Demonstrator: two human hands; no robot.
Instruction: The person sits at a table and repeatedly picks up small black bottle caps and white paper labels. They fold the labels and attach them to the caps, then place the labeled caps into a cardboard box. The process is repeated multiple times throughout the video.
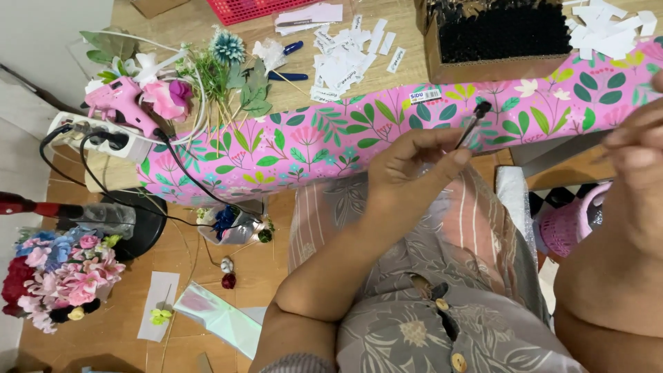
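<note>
My left hand [414, 166] reaches up from the lower middle and pinches a thin black stick [472, 124] with a small black cap on top. A bit of clear wrap shows around the stick near my fingertips. The stick tilts up to the right, in front of the pink floral-patterned surface [311, 138]. My right hand [639, 148] is at the right edge, close to the camera and blurred, with its fingers curled. What it holds is unclear. My patterned grey clothing fills the bottom middle.
A cardboard box of black sticks [504, 31] stands at the back beside white paper slips [338, 62] and blue scissors [290, 62]. A pink glue gun [121, 103], power strip [97, 135] and artificial flowers [221, 69] lie left. A flower bouquet [62, 276] and pink basket [573, 224] sit on the floor.
</note>
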